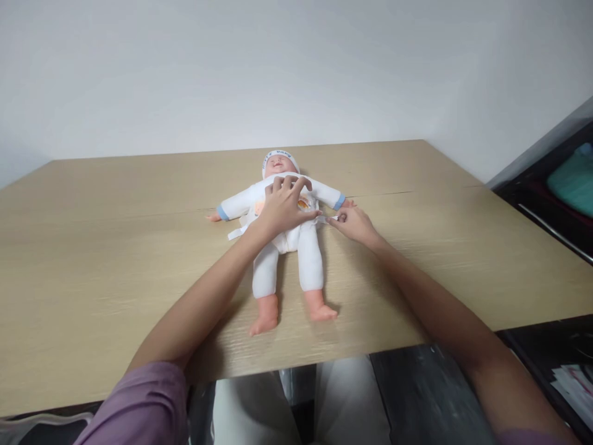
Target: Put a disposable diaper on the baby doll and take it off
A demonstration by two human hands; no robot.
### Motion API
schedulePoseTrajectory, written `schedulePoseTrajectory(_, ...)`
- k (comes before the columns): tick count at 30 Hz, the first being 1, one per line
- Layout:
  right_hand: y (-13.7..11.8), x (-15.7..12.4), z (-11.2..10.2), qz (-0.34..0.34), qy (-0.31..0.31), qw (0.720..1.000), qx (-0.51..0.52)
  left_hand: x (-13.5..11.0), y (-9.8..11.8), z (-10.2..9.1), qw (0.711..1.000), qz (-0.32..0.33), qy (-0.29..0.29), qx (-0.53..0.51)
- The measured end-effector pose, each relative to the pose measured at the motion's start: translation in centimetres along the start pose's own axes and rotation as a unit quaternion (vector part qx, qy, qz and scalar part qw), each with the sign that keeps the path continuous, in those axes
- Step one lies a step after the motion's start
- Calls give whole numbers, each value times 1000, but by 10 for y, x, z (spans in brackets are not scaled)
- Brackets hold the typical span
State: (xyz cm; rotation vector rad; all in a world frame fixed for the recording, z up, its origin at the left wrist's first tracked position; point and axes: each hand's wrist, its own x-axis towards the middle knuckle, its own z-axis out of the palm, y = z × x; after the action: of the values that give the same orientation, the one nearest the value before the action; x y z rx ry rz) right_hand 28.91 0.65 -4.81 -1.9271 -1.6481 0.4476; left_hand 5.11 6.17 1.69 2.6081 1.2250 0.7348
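Observation:
A baby doll [290, 247] in a white suit and cap lies on its back on the wooden table [115, 259], head away from me, bare feet toward me. My left hand [285, 204] lies flat on the doll's chest with fingers spread. My right hand [353, 221] is at the doll's side by its waist, fingers pinched on a white strap or tab [328, 219] of the clothing. Another white strap [235, 233] sticks out on the doll's other side.
A plain white wall [296, 68] rises behind the table. To the right stands a dark shelf [546, 204] with a teal item [574, 182]. My lap in light trousers [333, 402] shows below the near table edge. Papers [574, 383] lie at the lower right.

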Motion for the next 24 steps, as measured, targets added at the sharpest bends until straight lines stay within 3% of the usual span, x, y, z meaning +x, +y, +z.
schedulePoseTrajectory(3,2,2,-6,-15,-28,994,105,1,-1,0,1000,3,-4,2)
schedulePoseTrajectory(8,-11,9,-19,-28,-58,959,277,2,-3,4,1000,5,-7,14)
schedulePoseTrajectory(12,-46,27,-14,-88,-79,953,280,2,-2,6,1000,0,-2,25)
schedulePoseTrajectory(16,-82,45,4,-98,-97,970,198,2,0,6,999,-19,-6,35)
schedulePoseTrajectory(20,-89,35,17,-119,-38,976,180,4,-4,1,999,-25,-25,-2)
schedulePoseTrajectory(24,-70,-3,21,-245,61,948,196,8,-26,-17,989,4,-81,-125)
